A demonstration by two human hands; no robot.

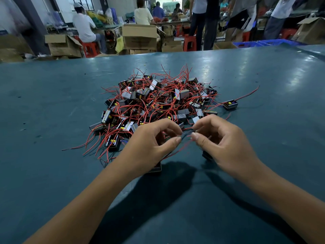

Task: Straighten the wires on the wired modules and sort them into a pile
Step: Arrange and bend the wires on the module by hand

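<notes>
Heap (158, 104) of modules sits mid-frame on the green surface (52, 173); one stray module (230, 104) lies at right. Left hand (151, 147) and right hand (223, 143), lower centre, each pinch a thin wire (186, 133) between thumb and fingers; two modules hang under them. Judgement: modules light and rigid, wires soft, springy, snag-prone. Best to grip near the body and stroke outward, no yanking at the solder joints.
</notes>
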